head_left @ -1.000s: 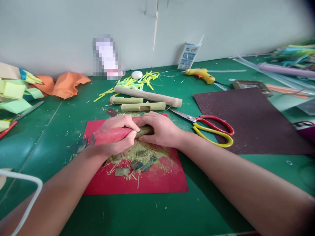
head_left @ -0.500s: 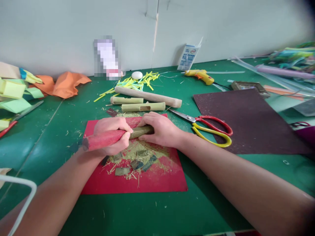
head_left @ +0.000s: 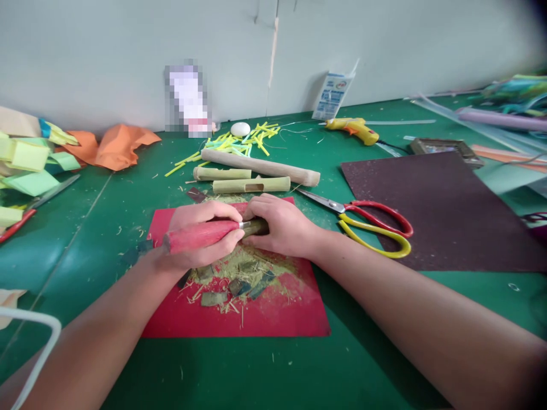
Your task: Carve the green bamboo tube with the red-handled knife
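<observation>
My left hand point(head_left: 205, 233) is closed around the thick red handle of a carving tool point(head_left: 203, 235). A bit of its metal collar shows past my fingers; the blade itself is hidden. My right hand point(head_left: 282, 228) grips a short greenish bamboo tube point(head_left: 256, 228), and the tool's tip end lies against it. Both hands meet over a red board point(head_left: 282, 319) strewn with bamboo shavings point(head_left: 256, 256) and dark green bark chips point(head_left: 213, 298). Just behind it lie two cut bamboo tubes point(head_left: 273, 184), one with a rectangular slot, and a longer pale wooden stick point(head_left: 260, 165).
Red-and-yellow-handled scissors point(head_left: 376, 222) lie right of my hands, partly on a dark brown board point(head_left: 427, 199). Farther back are a yellow glue gun point(head_left: 354, 130), yellow-green strips point(head_left: 231, 145) and a white egg-shaped object point(head_left: 240, 130). Folded paper point(head_left: 32, 159) and a knife point(head_left: 55, 191) are at left.
My left hand has slid the red-handled tool rightward along the bamboo, closer to my right hand. The metal collar now shows. My right hand stays in much the same place.
</observation>
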The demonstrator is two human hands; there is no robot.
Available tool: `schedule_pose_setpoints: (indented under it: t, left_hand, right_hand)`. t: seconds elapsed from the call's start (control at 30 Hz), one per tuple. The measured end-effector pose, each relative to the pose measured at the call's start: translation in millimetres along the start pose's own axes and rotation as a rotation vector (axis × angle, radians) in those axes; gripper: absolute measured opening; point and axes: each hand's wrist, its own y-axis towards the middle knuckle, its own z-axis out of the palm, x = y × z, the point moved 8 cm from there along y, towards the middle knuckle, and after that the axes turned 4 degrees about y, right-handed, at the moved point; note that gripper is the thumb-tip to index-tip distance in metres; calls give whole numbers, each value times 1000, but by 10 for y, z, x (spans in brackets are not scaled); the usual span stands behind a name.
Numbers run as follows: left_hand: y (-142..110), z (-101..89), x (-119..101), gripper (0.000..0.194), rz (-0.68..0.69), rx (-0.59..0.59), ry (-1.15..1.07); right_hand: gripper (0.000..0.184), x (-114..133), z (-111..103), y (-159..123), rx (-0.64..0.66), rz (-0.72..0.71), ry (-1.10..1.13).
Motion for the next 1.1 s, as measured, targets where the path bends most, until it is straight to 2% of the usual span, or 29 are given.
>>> schedule_pose_setpoints:
  t: [0.43, 0.6, 0.8, 0.93, 1.1]
  left_hand:
    - [-18, 120, 69, 7, -20, 119, -100]
    - [-16, 159, 137, 10, -57, 118, -190]
    - [-7, 181, 122, 10, -13, 112, -248]
    - [-9, 161, 113, 11, -12, 120, -212]
    - [-22, 27, 156, 8, -26, 64, -115]
  right_hand:
    - [18, 2, 5, 1, -7, -19, -24]
    - [21, 2, 3, 0, 7, 1, -17]
    - [24, 10, 13, -8, 34, -2, -7]
    - [24, 10, 13, -6, 28, -10, -1]
    - [23, 8, 6, 3, 45, 3, 4]
